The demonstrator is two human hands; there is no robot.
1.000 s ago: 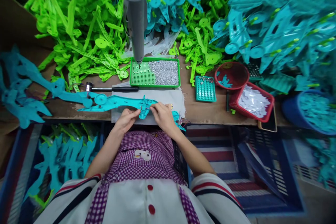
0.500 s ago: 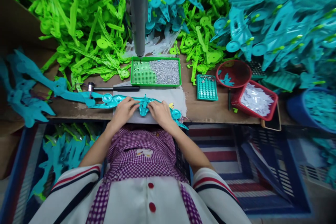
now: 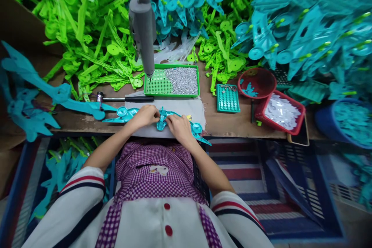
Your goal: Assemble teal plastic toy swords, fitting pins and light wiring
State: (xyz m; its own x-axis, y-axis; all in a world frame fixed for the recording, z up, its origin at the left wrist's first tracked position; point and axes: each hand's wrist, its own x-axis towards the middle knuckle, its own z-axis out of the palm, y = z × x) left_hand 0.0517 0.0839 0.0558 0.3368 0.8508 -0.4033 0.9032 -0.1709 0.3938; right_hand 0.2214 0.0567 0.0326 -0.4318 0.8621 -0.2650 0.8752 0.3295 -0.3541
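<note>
A long translucent blue plastic part [image 3: 196, 127] lies across the grey cloth [image 3: 190, 106] at the table's front edge. My left hand [image 3: 147, 116] is closed at the left of its middle piece, with the fingertips pinched against it. On the right of that piece, my right hand [image 3: 179, 125] grips the part with bent fingers. What lies between the fingertips is too small to tell. A grey electric screwdriver [image 3: 142, 33] hangs above the green tray [image 3: 171, 95] of small metal screws.
Green parts [image 3: 95, 27] and blue parts [image 3: 314, 19] are heaped behind. A hammer [image 3: 124, 99] lies left of centre. On the right stand a teal tray [image 3: 228, 99], a red bowl [image 3: 257, 81], a red basket [image 3: 300, 122] and a blue tub [image 3: 325, 118].
The blue part has shifted slightly right. My left hand has turned and moved a little right, its arm swinging outward. The hanging screwdriver has swung left and down.
</note>
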